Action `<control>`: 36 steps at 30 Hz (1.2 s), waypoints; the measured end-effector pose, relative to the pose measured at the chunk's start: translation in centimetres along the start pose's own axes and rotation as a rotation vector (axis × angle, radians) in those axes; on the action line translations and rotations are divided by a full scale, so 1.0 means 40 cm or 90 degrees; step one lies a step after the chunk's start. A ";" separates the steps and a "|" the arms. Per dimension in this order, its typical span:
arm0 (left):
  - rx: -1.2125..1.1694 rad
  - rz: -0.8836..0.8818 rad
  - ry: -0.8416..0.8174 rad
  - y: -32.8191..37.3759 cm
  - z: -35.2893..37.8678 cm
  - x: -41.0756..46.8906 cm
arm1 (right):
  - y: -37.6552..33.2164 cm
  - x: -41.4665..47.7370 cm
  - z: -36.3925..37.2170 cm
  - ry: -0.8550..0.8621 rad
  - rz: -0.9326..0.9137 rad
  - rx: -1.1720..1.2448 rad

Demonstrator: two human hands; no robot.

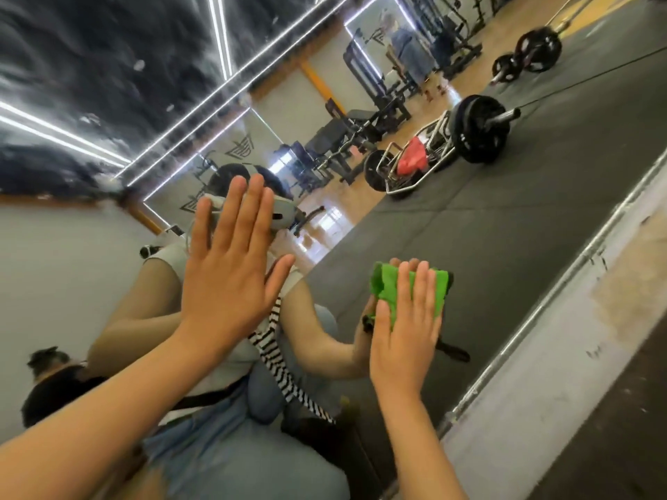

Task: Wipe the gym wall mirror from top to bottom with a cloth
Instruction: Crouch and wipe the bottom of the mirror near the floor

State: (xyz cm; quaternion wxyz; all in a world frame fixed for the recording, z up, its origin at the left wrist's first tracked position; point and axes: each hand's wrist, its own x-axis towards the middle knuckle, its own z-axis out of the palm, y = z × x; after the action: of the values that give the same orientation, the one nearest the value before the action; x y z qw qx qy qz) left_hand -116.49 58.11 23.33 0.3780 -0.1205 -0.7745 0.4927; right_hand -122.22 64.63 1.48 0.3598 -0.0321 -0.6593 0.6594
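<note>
The left hand (227, 268) lies flat and open against the mirror (523, 225), fingers spread and grasping nothing, most likely as a brace to steady the body while the other arm works. The right hand (408, 333) is also flattened, fingers straight, pinning the green cloth (400, 290) to the glass under its palm and fingers instead of clutching it; pressed like this, the cloth meets the glass over a broad patch. The cloth shows mostly above and beyond the fingertips, bunched at its upper left corner. It sits low on the mirror, close to the metal bottom frame (563, 283), so the wiping appears well advanced.
</note>
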 end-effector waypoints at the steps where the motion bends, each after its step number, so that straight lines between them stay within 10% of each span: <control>1: -0.001 0.000 -0.002 -0.001 -0.002 0.000 | 0.025 0.005 -0.005 0.021 0.077 0.032; 4: -0.003 0.002 -0.009 -0.003 -0.006 0.001 | 0.022 -0.070 0.005 0.073 0.294 0.079; 12: 0.002 0.004 -0.026 -0.003 -0.008 0.002 | 0.082 -0.073 -0.019 0.026 0.245 0.047; 23: 0.020 0.026 -0.061 0.001 -0.019 0.005 | 0.069 -0.087 -0.028 0.074 0.472 0.147; 32: 0.005 0.019 -0.077 0.001 -0.024 0.008 | 0.060 0.055 -0.048 -0.024 0.221 0.072; 36: 0.002 0.032 -0.081 0.001 -0.020 0.005 | 0.129 0.087 -0.058 0.066 0.352 0.110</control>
State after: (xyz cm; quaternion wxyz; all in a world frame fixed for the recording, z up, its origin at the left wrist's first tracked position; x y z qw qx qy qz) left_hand -116.07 58.77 23.56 0.3158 -0.1078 -0.7931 0.5095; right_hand -125.83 69.04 -1.91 0.2013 -0.2135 -0.5474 0.7837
